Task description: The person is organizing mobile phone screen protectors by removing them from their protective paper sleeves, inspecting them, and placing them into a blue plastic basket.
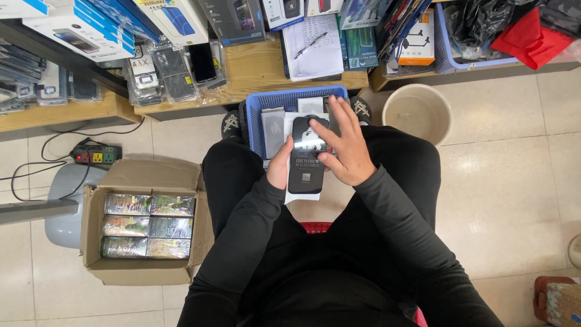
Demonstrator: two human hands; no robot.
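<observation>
The fingers (336,115) of the right hand (345,151) are spread and lie flat over the upper right part of a black phone-shaped package (305,169), the thumb pressing on its glossy face. The left hand (280,166) holds the package from its left edge, fingers curled behind it so only the thumb side shows; how tightly they close cannot be told. The package is held above the person's lap, with a white card or sheet (299,195) showing just under its lower end. Directly beyond it, between the person's knees, stands a blue plastic basket (257,121) holding grey and white flat packages. To the person's left, on the floor, sits an open cardboard box (97,254) filled with two columns of shiny wrapped packs. Near it a power strip (97,155) lies on the tiles. A beige bucket (417,112) stands to the right of the basket. Along the top runs a wooden tabletop (260,69) crowded with boxed goods, bagged phone cases, and a notebook with a pen (311,45).
</observation>
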